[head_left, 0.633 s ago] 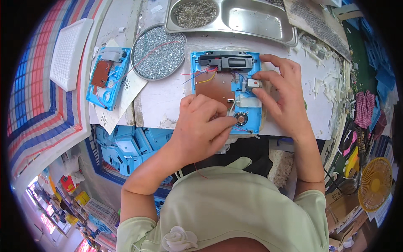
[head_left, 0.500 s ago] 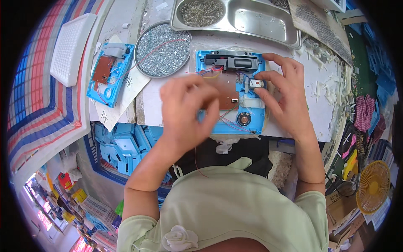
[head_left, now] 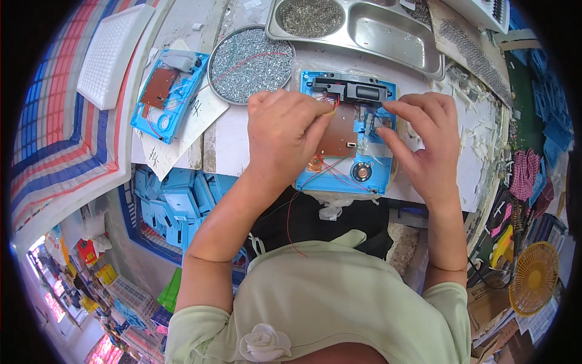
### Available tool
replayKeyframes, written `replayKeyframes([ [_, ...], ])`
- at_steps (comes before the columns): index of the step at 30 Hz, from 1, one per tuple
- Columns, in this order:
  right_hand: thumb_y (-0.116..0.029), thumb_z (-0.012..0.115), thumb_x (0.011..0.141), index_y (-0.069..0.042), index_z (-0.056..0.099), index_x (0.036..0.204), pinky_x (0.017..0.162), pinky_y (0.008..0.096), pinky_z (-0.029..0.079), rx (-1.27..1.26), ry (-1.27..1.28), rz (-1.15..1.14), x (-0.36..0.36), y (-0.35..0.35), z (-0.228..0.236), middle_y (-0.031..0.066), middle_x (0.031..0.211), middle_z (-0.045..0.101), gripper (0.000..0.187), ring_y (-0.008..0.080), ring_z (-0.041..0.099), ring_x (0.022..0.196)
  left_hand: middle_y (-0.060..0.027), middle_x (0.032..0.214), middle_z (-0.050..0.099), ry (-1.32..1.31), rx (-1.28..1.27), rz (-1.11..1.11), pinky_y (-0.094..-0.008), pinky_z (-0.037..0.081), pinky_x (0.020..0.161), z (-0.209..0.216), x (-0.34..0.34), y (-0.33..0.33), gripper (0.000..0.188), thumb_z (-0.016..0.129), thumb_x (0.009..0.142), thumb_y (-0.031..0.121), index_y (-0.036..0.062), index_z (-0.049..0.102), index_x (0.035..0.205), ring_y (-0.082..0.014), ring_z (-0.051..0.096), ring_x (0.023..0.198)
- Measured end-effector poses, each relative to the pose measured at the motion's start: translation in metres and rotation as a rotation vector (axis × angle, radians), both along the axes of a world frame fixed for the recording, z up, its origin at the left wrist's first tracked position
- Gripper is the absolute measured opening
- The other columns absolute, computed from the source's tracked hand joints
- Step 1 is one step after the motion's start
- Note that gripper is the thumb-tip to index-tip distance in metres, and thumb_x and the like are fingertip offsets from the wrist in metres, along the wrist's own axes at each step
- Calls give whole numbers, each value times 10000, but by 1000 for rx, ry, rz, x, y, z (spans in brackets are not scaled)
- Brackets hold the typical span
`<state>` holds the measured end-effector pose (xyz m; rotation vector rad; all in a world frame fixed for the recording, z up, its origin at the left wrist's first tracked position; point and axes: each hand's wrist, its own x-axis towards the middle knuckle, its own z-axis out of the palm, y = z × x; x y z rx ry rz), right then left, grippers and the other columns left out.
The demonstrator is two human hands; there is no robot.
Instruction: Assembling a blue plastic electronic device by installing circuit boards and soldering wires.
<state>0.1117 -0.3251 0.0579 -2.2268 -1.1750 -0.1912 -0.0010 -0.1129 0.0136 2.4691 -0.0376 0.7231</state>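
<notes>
A blue plastic casing (head_left: 379, 173) lies in front of me, holding a brown circuit board (head_left: 339, 130), a black part (head_left: 364, 92) along its top and a round speaker (head_left: 362, 171). My left hand (head_left: 288, 124) is over its left side, thumb and forefinger pinched on thin red wires (head_left: 335, 102) at the board's upper edge. At the casing's right edge my right hand (head_left: 427, 136) has thumb and forefinger apart, close beside a small metal and clear part (head_left: 382, 123). The palm side of my left hand is hidden.
A second blue casing (head_left: 167, 97) lies on paper at left. Beyond are a round tray of screws (head_left: 251, 67) and a steel compartment tray (head_left: 394, 36). White plastic bits (head_left: 473, 130) are scattered at right. Below the table edge, a crate holds blue casings (head_left: 176, 209).
My left hand has moved from a blurred swing to a pinch on the wires at the board's top. My right thumb and forefinger have shifted slightly at the small metal part. The view has shifted slightly.
</notes>
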Motion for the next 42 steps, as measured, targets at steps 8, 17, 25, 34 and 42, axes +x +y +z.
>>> replayKeyframes([
  [8,-77,823,703,-88,762,914,730,369,458,133,-50,124,-2,21,-19,12,869,700,220,243,604,838,-40,904,727,58,-47,61,-366,454,796,6,-2,-7,190,807,777,73,107,739,952,-224,671,827],
  [17,-89,819,691,-84,767,947,759,376,455,-2,-80,293,-4,18,-9,14,878,701,261,254,603,858,-49,945,720,-47,2,-268,-368,503,736,-2,9,4,260,788,738,75,95,737,992,-234,679,819],
  [25,-97,838,675,-96,764,938,747,374,451,140,-65,181,1,2,-19,10,859,700,273,257,588,838,-95,1044,731,-45,-133,-306,-359,576,713,3,17,-6,252,767,780,28,66,711,1023,-290,716,858],
  [34,-85,872,636,-96,707,841,695,365,432,277,-6,110,-1,-5,-25,18,789,662,264,258,568,783,-118,1032,756,21,-276,-363,-318,582,705,4,29,-19,171,757,824,-8,40,733,987,-258,738,846],
  [42,-4,816,723,-40,700,865,744,350,447,305,154,-106,-11,-60,-14,69,826,660,187,242,574,800,-78,909,700,85,-246,-344,-319,538,633,10,33,-25,166,758,817,-18,44,743,971,-245,681,746],
])
